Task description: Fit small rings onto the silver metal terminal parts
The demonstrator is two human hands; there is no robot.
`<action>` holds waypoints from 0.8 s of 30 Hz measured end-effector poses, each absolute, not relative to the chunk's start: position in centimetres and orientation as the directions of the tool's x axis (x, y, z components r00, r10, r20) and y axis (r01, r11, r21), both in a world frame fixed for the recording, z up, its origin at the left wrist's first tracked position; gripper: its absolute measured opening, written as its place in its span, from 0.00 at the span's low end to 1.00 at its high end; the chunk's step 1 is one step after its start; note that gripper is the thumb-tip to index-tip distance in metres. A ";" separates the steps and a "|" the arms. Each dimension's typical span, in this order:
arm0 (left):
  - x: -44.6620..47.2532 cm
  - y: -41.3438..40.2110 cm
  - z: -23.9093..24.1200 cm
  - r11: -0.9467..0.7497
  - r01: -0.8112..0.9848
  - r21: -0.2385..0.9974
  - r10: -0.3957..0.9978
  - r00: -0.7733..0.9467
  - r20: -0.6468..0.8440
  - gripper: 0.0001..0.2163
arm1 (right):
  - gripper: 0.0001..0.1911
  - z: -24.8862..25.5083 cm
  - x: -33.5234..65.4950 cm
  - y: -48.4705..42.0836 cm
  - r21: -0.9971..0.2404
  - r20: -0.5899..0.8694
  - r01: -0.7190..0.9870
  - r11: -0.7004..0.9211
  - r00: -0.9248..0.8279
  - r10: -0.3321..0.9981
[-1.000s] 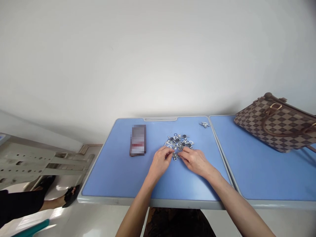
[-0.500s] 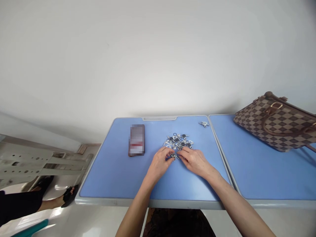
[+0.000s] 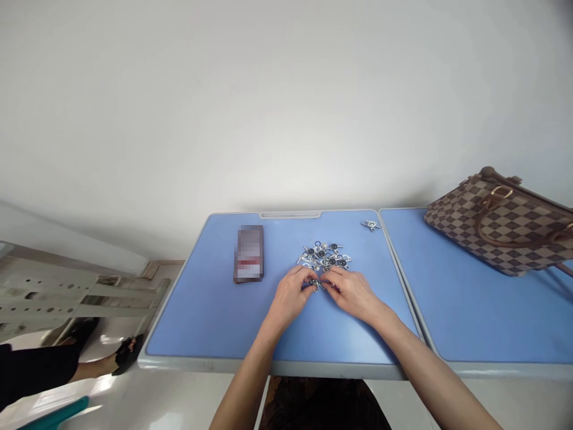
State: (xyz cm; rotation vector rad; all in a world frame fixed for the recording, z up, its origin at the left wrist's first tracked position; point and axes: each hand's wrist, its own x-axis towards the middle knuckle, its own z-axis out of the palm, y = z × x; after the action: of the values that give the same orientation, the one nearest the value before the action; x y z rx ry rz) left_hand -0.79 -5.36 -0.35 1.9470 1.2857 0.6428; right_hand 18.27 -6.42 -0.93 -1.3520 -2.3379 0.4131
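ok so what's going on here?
A person is working bare-handed at a blue table. The left hand and right hand meet over a small metal fitting, just in front of a loose pile of similar fittings. A small cluster of fittings lies apart near the far edge. A pixelated flat object lies to the left, and a checkered brown handbag sits on the adjoining table.

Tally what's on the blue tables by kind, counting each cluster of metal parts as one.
Metal fitting clusters: 3 (main pile, one between left hand and right hand, one set apart; pieces too many to count)
Blurred flat rectangular item: 1
Checkered brown handbag: 1
Total: 5
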 end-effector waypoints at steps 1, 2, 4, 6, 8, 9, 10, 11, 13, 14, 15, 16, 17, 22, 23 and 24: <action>-0.8 -5.4 -0.3 -0.266 0.569 0.778 0.922 0.386 0.033 0.09 | 0.08 -0.8 18.3 -6.4 -0.464 0.198 0.743 0.482 -0.444 0.874; -0.8 -5.4 -0.2 -0.278 0.565 0.777 0.919 0.391 0.044 0.08 | 0.07 -0.7 18.3 -6.4 -0.484 0.198 0.732 0.479 -0.441 0.875; -0.8 -5.4 -0.1 -0.300 0.559 0.773 0.914 0.402 0.063 0.08 | 0.07 -0.5 18.2 -6.4 -0.525 0.197 0.707 0.473 -0.440 0.876; -0.8 -5.4 -0.1 -0.313 0.556 0.770 0.911 0.405 0.077 0.08 | 0.06 -0.4 18.2 -6.4 -0.562 0.191 0.684 0.466 -0.440 0.877; -0.8 -5.4 -0.1 -0.321 0.550 0.771 0.909 0.408 0.087 0.08 | 0.06 -0.4 18.0 -6.4 -0.584 0.186 0.669 0.459 -0.440 0.878; -0.8 -5.4 -0.2 -0.324 0.544 0.774 0.908 0.410 0.091 0.08 | 0.06 -0.5 17.9 -6.4 -0.588 0.184 0.668 0.456 -0.438 0.880; -0.8 -5.4 -0.1 -0.325 0.538 0.778 0.906 0.413 0.093 0.07 | 0.06 -0.6 17.8 -6.4 -0.589 0.183 0.669 0.453 -0.435 0.882; -0.8 -5.4 -0.1 -0.325 0.531 0.782 0.904 0.416 0.093 0.07 | 0.06 -0.7 17.7 -6.4 -0.589 0.183 0.671 0.451 -0.432 0.883; -0.9 -5.4 0.0 -0.316 0.519 0.795 0.904 0.420 0.085 0.07 | 0.06 -0.8 17.5 -6.4 -0.589 0.181 0.672 0.448 -0.430 0.884; -0.9 -5.4 0.1 -0.307 0.512 0.803 0.905 0.419 0.078 0.07 | 0.06 -0.9 17.4 -6.4 -0.594 0.181 0.669 0.447 -0.430 0.885; -1.0 -5.4 0.2 -0.293 0.504 0.812 0.906 0.418 0.068 0.07 | 0.07 -0.8 17.3 -6.5 -0.602 0.181 0.663 0.445 -0.430 0.885; -1.1 -5.4 0.3 -0.275 0.494 0.825 0.908 0.417 0.053 0.07 | 0.07 -0.8 17.3 -6.5 -0.614 0.180 0.654 0.442 -0.430 0.885; -1.2 -5.3 0.4 -0.250 0.481 0.840 0.910 0.413 0.035 0.07 | 0.07 -0.7 17.3 -6.5 -0.630 0.178 0.642 0.437 -0.429 0.886; -1.6 -5.1 0.5 -0.112 0.359 0.927 0.927 0.373 -0.032 0.06 | 0.06 0.1 17.5 -6.4 -0.785 0.145 0.511 0.350 -0.397 0.906; -1.7 -5.0 0.5 -0.099 0.336 0.937 0.929 0.368 -0.034 0.06 | 0.05 0.2 17.5 -6.4 -0.817 0.134 0.477 0.324 -0.389 0.911; -1.7 -5.0 0.4 -0.092 0.322 0.942 0.929 0.367 -0.035 0.07 | 0.05 0.3 17.6 -6.4 -0.845 0.119 0.446 0.295 -0.382 0.917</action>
State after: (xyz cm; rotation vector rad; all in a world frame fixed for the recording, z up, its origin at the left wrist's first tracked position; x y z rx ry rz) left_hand -1.70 -5.01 0.42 1.6287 1.1376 0.7615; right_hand 17.59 -6.39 0.27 -1.2114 -1.9550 0.9918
